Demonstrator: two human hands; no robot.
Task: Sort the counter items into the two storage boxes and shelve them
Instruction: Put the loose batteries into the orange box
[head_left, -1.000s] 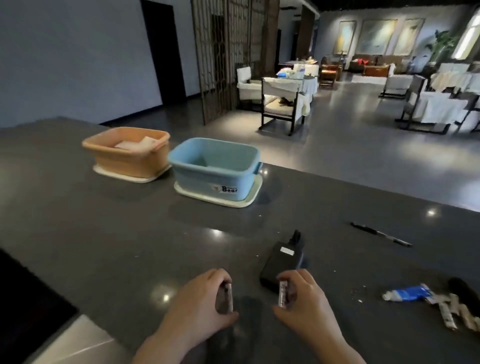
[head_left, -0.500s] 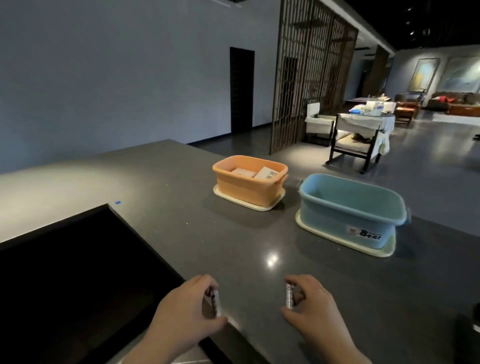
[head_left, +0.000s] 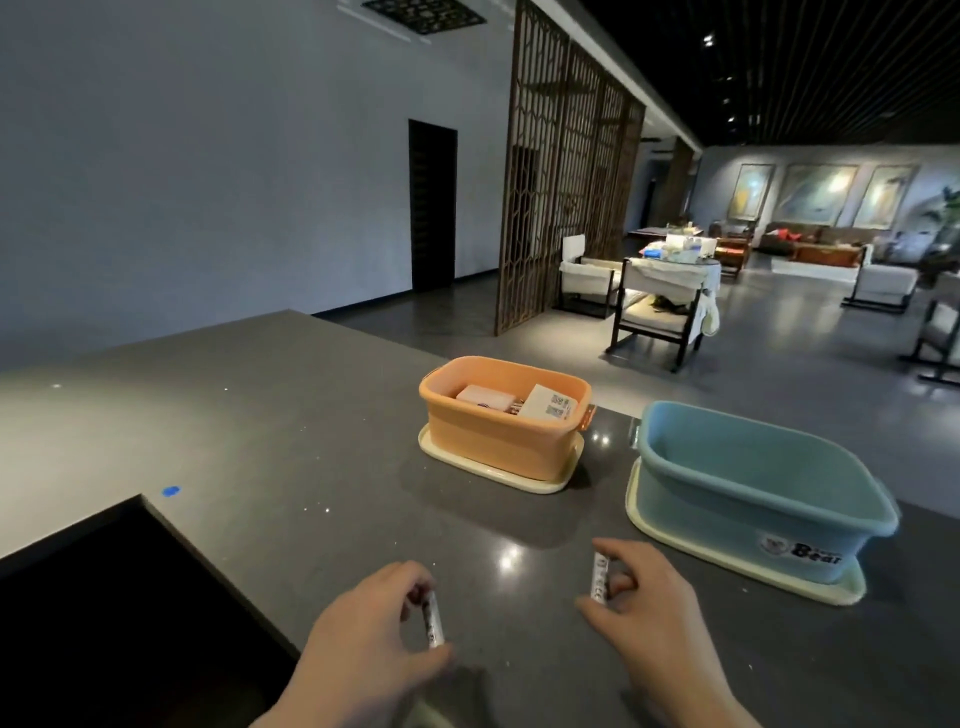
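Note:
My left hand (head_left: 363, 644) pinches a small white battery (head_left: 432, 619) between thumb and fingers, low over the dark counter (head_left: 291, 447). My right hand (head_left: 654, 613) holds a second white battery (head_left: 600, 577) upright the same way. Beyond them stand two storage boxes on cream lids. The orange box (head_left: 498, 441) is straight ahead and holds white cartons. The blue box (head_left: 753, 493), marked "Bear", is to the right and looks empty inside. My right hand is just left of the blue box's near corner.
A black recessed panel (head_left: 104, 623) fills the counter's near left. A small blue mark (head_left: 170, 491) sits on the counter beside it. Past the counter's far edge lie an open floor, chairs, tables and a wooden lattice screen (head_left: 566, 197).
The view has swung left, away from the black device, pen and tube. Both boxes now look nearer and more to the right. Both hands keep their batteries.

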